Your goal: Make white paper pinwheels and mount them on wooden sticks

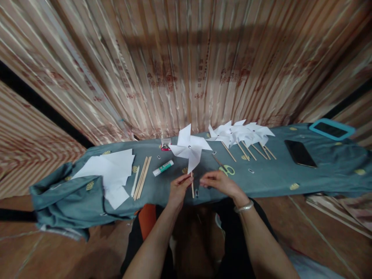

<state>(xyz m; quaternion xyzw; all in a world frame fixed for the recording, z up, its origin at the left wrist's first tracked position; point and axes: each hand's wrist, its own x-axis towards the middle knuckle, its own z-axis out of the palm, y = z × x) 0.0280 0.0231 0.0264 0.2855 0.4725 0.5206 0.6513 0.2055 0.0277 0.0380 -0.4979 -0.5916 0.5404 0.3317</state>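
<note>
A white paper pinwheel (195, 149) on a thin wooden stick (192, 188) stands in front of me, with a small shiny pin at its centre. My left hand (178, 190) pinches the stick just below the paper blades. To the right of the stick, apart from it, my right hand (219, 183) has its fingers loosely bent, and I see nothing in them. Green-handled scissors (228, 169) lie just beyond that hand. A glue stick (163, 168) rests left of the pinwheel, with a small box of pins (166, 145) behind it.
Several finished pinwheels (231, 133) lie at the back right, near a black phone (300, 153) and a blue-framed tablet (332, 129). On the left are white paper sheets (114, 166), wooden sticks (142, 178) and a white pen-like stick (135, 181). A green cloth (270, 176) covers the table.
</note>
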